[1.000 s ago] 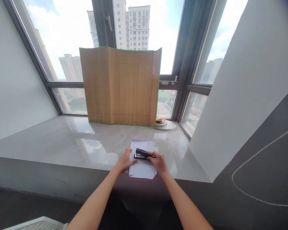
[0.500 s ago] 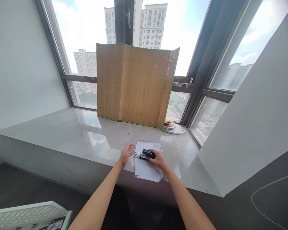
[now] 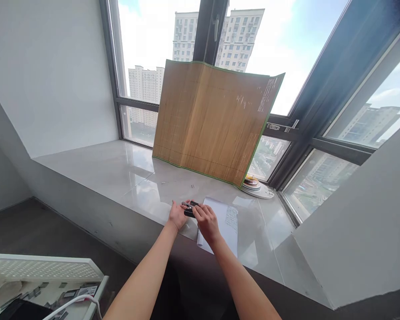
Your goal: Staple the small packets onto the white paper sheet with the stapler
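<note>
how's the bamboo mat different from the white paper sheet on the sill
The tan bamboo mat with green edging stands upright, bent, against the window; the white paper sheet lies flat. The mat looks far larger and sits at the back; the paper lies at the front edge. Both rest on the glossy sill.

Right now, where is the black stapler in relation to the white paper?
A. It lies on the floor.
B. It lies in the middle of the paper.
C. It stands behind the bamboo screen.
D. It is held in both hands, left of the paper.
D: the stapler sits between the left hand and the right hand, over the bare sill just left of the paper.
</note>
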Tool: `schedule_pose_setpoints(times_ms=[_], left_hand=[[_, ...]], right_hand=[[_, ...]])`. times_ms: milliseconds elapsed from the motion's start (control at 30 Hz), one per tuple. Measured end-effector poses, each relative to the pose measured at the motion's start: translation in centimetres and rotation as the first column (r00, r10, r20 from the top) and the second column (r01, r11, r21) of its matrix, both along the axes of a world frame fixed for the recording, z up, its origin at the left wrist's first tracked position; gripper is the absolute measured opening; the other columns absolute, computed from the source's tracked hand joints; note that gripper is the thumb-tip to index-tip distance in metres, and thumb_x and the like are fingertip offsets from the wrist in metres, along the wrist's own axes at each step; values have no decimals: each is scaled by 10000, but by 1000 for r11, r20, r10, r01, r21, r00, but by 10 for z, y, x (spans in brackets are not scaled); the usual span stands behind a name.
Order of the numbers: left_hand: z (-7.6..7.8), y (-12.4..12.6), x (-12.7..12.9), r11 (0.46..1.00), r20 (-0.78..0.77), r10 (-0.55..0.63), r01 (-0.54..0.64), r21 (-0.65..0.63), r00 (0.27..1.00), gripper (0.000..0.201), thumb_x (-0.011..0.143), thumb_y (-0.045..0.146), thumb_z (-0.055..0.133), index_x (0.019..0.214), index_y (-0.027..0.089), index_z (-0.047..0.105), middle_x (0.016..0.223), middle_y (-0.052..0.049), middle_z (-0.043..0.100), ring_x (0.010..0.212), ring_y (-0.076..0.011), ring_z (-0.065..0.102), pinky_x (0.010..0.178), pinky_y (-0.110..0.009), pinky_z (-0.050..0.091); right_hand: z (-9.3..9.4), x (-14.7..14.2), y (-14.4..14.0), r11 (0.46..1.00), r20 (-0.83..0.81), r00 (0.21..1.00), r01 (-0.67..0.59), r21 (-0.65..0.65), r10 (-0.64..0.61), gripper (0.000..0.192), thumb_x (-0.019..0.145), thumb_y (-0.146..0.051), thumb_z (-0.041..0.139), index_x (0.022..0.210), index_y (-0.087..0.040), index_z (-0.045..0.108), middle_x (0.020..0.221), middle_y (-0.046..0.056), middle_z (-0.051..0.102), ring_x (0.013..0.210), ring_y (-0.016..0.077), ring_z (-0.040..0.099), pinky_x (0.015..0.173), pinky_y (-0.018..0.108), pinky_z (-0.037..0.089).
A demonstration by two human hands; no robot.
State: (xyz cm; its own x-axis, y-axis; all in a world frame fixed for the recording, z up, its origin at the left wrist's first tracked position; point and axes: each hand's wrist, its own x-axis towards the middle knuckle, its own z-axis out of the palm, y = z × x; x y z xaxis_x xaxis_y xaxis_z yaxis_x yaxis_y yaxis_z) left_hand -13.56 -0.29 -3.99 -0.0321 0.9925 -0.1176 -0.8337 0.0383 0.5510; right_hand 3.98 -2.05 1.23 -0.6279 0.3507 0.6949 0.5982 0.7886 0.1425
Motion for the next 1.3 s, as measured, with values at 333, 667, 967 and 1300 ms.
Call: schedule_pose_setpoints(times_ms=[333,667,967,1300], left_hand=[[1,0,1,1000,41,-10,11,-28,999,519,1121,460,297,1188,68,630,1269,-242,704,1259,-276,662,1143,-423,517],[5,-2,3,998,95,11,-5,-64,995,447,1130,361,306,1248,56,610,1225,-233,718,1202,-253,710,1128,-403,551],[8,-6,21,1000,-348,27,-19,25,937,326,1108,346,502,1136,80,688,1140,-223,752,956,-235,755,877,-366,602],[15,-17,29,985,-616,-41,134,105,787,549,963,618,662,1077,84,715,998,-206,780,712,-211,720,624,-299,521]], right_hand=[[-5,13,0,994,47,997,51,91,-56,319,1047,-64,492,1239,-170,724,1201,120,770,1188,289,674,1059,443,491],[-2,32,-2,993,-96,992,68,-92,-77,392,974,-12,505,1221,-206,739,1195,119,777,1172,290,682,1032,445,509],[-24,89,-12,666,-420,708,97,-739,-568,221,779,-317,728,966,-252,827,872,60,817,832,304,768,740,344,552],[-6,54,-5,888,-435,845,96,-449,-312,350,815,-160,757,1154,-247,751,1151,107,765,1063,331,664,910,441,556]])
